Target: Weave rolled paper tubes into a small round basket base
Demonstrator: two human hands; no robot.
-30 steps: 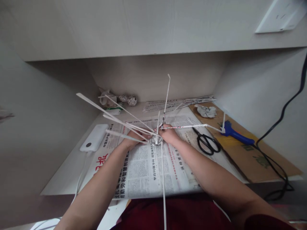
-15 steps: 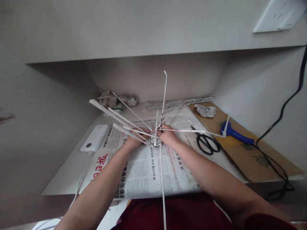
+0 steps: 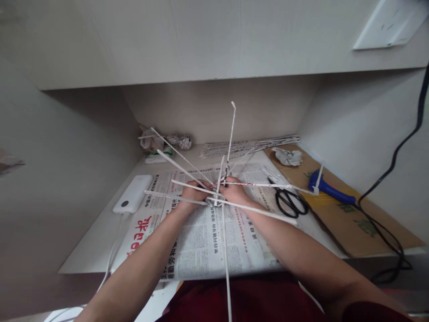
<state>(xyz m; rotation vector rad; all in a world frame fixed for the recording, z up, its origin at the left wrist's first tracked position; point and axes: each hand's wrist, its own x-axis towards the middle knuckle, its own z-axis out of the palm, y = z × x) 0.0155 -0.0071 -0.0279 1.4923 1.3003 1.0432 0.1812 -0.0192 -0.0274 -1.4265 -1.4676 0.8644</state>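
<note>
Between my two hands, above the newspaper, is a small woven paper piece [image 3: 214, 201] with several thin rolled-paper sticks [image 3: 254, 208] fanning out from it. My left hand [image 3: 194, 191] grips its left side with fingers curled, partly hidden behind the sticks. On the opposite side my right hand [image 3: 233, 191] pinches the piece near the base of the sticks; its fingertips are mostly covered. One stick points up and away, one down toward my lap, and a long one crosses over my right forearm.
Newspaper [image 3: 197, 250] covers the table. To the right are black scissors [image 3: 291, 203], a blue glue gun [image 3: 337, 192] with a black cord, and cardboard [image 3: 375, 232] bearing crumpled paper [image 3: 288, 156]. A bundle of paper sticks [image 3: 248, 146] lies behind; a white device [image 3: 136, 190] sits left.
A long stick that pointed up-left now lies across to the right over my right forearm. Another left-side stick has dropped lower. Both hands stay at the woven piece.
</note>
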